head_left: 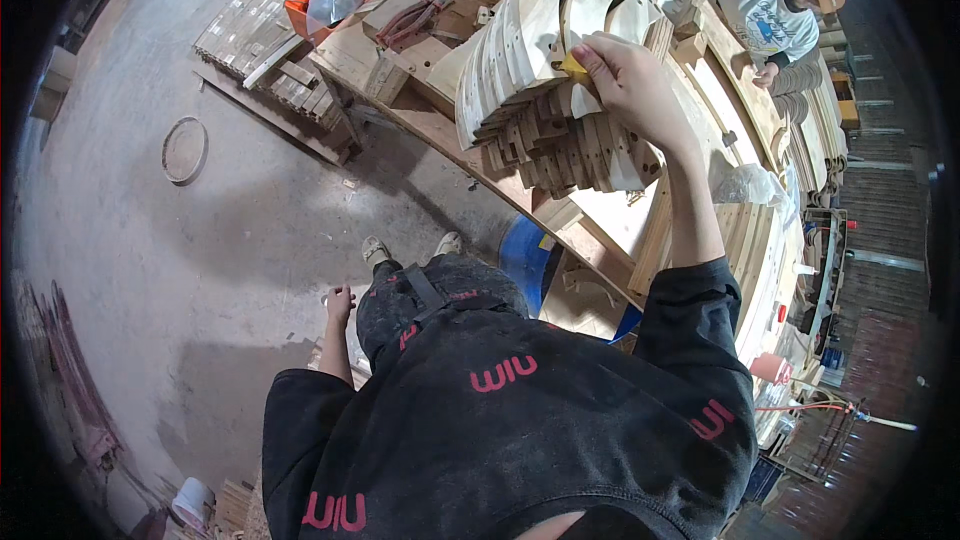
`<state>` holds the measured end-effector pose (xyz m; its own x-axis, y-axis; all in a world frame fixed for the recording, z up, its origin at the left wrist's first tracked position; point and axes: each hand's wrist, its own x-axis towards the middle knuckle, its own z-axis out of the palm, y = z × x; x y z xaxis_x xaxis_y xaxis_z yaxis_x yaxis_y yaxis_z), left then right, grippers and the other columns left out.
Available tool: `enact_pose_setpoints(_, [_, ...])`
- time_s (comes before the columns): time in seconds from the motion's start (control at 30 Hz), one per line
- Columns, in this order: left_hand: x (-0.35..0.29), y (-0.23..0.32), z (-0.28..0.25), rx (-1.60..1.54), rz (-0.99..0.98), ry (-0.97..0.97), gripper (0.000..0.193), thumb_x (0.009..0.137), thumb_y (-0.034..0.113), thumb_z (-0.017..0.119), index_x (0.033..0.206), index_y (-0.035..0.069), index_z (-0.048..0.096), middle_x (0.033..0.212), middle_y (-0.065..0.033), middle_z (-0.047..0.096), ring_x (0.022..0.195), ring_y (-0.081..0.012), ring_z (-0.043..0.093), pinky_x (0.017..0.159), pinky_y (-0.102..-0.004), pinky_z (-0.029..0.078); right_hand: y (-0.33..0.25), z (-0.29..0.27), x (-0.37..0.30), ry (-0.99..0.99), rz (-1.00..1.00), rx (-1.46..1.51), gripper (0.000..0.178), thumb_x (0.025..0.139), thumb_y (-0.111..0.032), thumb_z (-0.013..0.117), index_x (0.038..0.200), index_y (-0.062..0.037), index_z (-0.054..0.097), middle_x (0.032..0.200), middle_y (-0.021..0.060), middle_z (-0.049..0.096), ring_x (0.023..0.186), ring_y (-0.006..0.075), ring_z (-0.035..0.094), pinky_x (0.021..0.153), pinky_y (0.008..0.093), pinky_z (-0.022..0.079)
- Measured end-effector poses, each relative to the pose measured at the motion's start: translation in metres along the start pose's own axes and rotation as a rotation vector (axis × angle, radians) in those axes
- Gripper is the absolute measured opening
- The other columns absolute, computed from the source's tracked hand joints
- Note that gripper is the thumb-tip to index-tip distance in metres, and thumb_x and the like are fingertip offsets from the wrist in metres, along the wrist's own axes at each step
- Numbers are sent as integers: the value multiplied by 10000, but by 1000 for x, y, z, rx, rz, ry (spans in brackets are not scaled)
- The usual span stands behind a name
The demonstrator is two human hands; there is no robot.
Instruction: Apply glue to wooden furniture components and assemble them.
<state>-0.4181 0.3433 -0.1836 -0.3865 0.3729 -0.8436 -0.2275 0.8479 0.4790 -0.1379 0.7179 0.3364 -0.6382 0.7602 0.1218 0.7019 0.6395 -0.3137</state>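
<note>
Small yellow piece [573,64] is at our stacked curved wooden parts [508,52], on the workbench [350,48]; contact unclear. Right hand [640,85] pinches it, thumb against fingers. Looks like handwork at the stack; next move calls for a firm pinch. Left hand [341,303] hangs low, fingers curled; can't tell if holding anything.

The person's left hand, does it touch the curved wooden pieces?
No, the left hand hangs low, clearly apart from the curved wooden pieces.
</note>
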Motion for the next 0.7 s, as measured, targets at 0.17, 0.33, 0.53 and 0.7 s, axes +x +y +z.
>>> enact_pose_setpoints(0.17, [-4, 1, 1, 28, 1, -7, 411, 882, 299, 578, 1105, -33, 482, 881, -140, 616, 724, -185, 634, 531, -306, 519, 0, 0, -2, -13, 28, 22, 232, 920, -205, 507, 911, 6, 602, 755, 171, 573, 700, 332, 566, 653, 392, 439])
enact_pose_setpoints(0.33, [1, -7, -2, 50, 2, -11, 405, 883, 297, 577, 1096, -38, 495, 868, -135, 618, 742, -187, 636, 538, -312, 519, 1, 2, 1, 47, -66, 10, 232, 905, -200, 529, 885, 10, 626, 723, 174, 584, 652, 332, 569, 617, 392, 442])
enact_pose_setpoints(0.53, [3, -9, -7, -3, 11, -17, 391, 868, 263, 567, 1106, -42, 511, 842, -137, 625, 731, -189, 637, 526, -313, 516, 3, 1, 0, 33, -76, 39, 244, 901, -197, 529, 888, 12, 653, 705, 189, 604, 648, 327, 594, 615, 385, 460])
enact_pose_setpoints(0.7, [-1, -1, -3, 21, 35, 17, 424, 862, 296, 571, 1144, -16, 514, 819, -121, 655, 616, -179, 630, 483, -290, 472, 6, -2, -1, 9, -68, 46, 260, 904, -218, 530, 897, 8, 659, 677, 182, 602, 596, 322, 581, 590, 376, 461])
